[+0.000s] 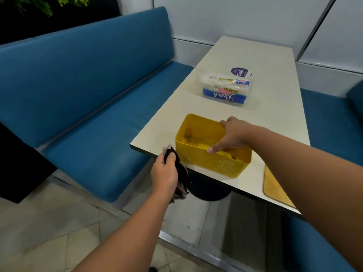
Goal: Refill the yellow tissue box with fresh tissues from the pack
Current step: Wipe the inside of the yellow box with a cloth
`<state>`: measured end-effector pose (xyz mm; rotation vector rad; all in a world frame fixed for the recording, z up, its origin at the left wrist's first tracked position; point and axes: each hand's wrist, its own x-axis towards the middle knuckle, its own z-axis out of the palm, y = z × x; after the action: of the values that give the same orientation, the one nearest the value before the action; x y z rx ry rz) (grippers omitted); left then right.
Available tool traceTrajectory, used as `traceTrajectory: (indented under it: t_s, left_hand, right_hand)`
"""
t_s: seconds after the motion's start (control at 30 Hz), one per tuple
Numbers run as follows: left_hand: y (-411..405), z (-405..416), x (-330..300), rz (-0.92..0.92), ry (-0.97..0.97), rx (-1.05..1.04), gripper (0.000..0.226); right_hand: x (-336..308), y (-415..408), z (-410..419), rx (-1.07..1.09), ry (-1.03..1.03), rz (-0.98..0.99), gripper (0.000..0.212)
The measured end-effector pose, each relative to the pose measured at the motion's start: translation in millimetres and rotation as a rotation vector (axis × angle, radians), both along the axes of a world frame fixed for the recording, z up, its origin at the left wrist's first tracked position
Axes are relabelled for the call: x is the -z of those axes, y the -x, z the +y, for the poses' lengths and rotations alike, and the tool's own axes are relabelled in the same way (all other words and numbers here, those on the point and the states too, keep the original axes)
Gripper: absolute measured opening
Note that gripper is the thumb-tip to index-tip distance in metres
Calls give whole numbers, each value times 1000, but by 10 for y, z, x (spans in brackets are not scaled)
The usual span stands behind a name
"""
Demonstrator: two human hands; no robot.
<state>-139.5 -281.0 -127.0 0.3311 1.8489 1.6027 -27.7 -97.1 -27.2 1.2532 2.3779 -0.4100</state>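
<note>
The yellow tissue box stands open-topped near the front left corner of the white table, with nothing white showing inside. My right hand lies over its right side, thumb at the far rim and fingers stretched across the opening toward the near wall. My left hand is just off the table's left edge, beside the box, and grips a dark crumpled cloth that hangs below it. The tissue pack, clear plastic with blue print, lies farther back on the table, apart from both hands.
A round dark sticker lies behind the pack. A flat yellow lid or mat rests at the table's near right edge. Blue benches flank the table on both sides, a white wall stands behind, and tiled floor spreads below.
</note>
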Motion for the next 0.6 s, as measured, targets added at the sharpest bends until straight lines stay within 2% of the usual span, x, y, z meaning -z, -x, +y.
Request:
traceTrajectory:
  t_s: [0.1, 0.2, 0.3, 0.43, 0.53, 0.6]
  left_hand:
    - [-10, -47, 6, 20, -13, -12, 16]
    - [30, -100, 22, -118, -45, 24, 9]
    - [95, -129, 29, -195, -52, 52, 19]
    - [94, -79, 3, -100, 13, 41, 10]
    - [37, -17, -53, -246, 79, -14, 23]
    - [23, 11, -51, -248, 84, -53, 21]
  right_hand:
    - [11, -13, -1, -5, -10, 8, 121]
    - [14, -18, -2, -11, -20, 11, 122]
    - [16, -17, -7, -12, -23, 13, 124]
    - [9, -15, -22, -17, -18, 14, 130]
    - [8, -26, -29, -14, -15, 19, 131]
    - [18, -36, -26, -16, -19, 24, 127]
